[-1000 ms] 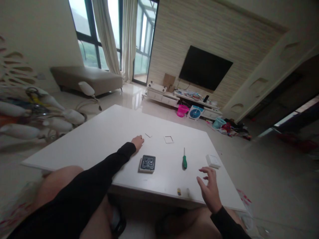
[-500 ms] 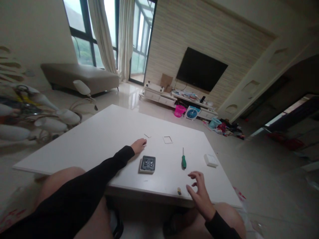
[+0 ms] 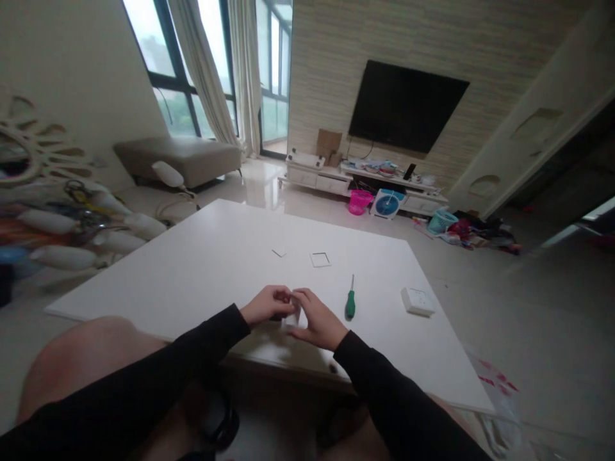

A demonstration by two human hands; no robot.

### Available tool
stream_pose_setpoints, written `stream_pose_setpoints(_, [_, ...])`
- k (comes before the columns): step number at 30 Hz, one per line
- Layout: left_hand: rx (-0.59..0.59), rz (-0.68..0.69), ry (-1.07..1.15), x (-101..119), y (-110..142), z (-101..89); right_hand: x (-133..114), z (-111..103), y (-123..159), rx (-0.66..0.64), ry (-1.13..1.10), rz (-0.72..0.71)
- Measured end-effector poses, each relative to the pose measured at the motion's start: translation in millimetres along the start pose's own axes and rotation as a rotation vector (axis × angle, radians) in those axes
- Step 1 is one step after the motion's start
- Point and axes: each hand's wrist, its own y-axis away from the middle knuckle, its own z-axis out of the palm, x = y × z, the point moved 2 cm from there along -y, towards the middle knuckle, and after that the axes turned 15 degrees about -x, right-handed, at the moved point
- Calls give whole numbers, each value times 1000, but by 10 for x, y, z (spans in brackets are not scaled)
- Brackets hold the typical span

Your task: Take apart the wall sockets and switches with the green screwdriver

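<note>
Near the front edge of the white table (image 3: pixel 216 256), my left hand (image 3: pixel 270 303) and my right hand (image 3: pixel 319 320) meet around a wall switch (image 3: pixel 292 319). It is tilted up, with a white side showing between the hands; its dark mechanism face is mostly hidden. The fingers of both hands are closed on it. Right of my right hand lies a green-handled screwdriver (image 3: pixel 350 304), its shaft pointing away. Behind the hands rest a thin square frame (image 3: pixel 320 265) and a thin L-shaped strip (image 3: pixel 278 253). A small dark piece (image 3: pixel 333 368) sits beside my right sleeve.
A white box-like wall socket (image 3: pixel 418 301) stands near the table's right edge. Lamp arms with white shades (image 3: pixel 67 257) are at the left. Beyond the table are a bench (image 3: pixel 177 160), a low cabinet (image 3: pixel 317 180), a pink basket (image 3: pixel 359 202) and a blue-and-white fan (image 3: pixel 387 203).
My left hand has come back from the table top and my right hand has swung left. Both have closed on the wall switch, which is now lifted and tilted. The view has shifted slightly.
</note>
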Motion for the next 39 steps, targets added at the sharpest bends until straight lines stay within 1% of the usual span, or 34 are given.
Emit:
stream_pose_setpoints(1, [-6, -24, 32, 0, -20, 65, 15, 27, -6, -15, 16, -7])
stream_pose_setpoints(3, [-11, -65, 85, 15, -67, 157, 21, 36, 24, -14, 74, 26])
stream_pose_setpoints(6, [-6, -95, 136, 60, -132, 226, -10, -85, 139, 32, 105, 74])
stream_pose_setpoints(8, [-7, -103, 153, 83, -152, 251, -30, -196, 222, 21, 101, 85])
stream_pose_setpoints(11, [-10, -111, 152, 87, -135, 284, -52, -311, 305, 7, 87, 52])
stream_pose_setpoints(14, [-11, -117, 118, 84, -78, 308, -74, -343, 329, -10, 103, 0])
stream_pose_setpoints(16, [-11, -116, 76, 99, -40, 284, -87, -353, 332, -15, 112, -24])
stream_pose_setpoints(18, [-5, -104, 16, 121, -8, 191, -84, -370, 337, -9, 127, -16])
stream_pose_setpoints(19, [2, -93, -20, 125, 7, 112, -75, -380, 341, -8, 147, 2])
stream_pose_setpoints(22, [47, -61, -143, 46, 72, -223, -19, -397, 337, -21, 230, 69])
stream_pose_setpoints(24, [90, -60, -252, -116, 139, -465, 30, -391, 310, -25, 260, 102])
stream_pose_setpoints(25, [111, -70, -402, -221, 178, -565, 56, -382, 287, -24, 264, 114])
stream_pose_setpoints(26, [126, -87, -501, -343, 216, -642, 82, -370, 259, -25, 265, 122])
stream_pose_setpoints(28, [142, -99, -501, -599, 279, -723, 138, -337, 195, -38, 269, 132])
stream_pose_setpoints(29, [151, -98, -492, -712, 297, -725, 169, -321, 165, -48, 268, 133])
stream_pose_setpoints(31, [175, -85, -464, -882, 299, -669, 237, -296, 116, -65, 260, 137])
stream_pose_setpoints(33, [187, -54, -431, -964, 247, -551, 312, -286, 87, -67, 247, 151])
stream_pose_setpoints(35, [202, 7, -389, -972, 156, -404, 387, -289, 74, -58, 229, 175])
stream_pose_setpoints(37, [247, 123, -295, -938, 56, -266, 459, -294, 71, -47, 212, 198])
stream_pose_setpoints(38, [261, 155, -247, -923, 9, -210, 494, -295, 71, -43, 206, 206])
stream_pose_setpoints(39, [247, 172, -205, -914, -32, -161, 527, -294, 71, -42, 202, 210])
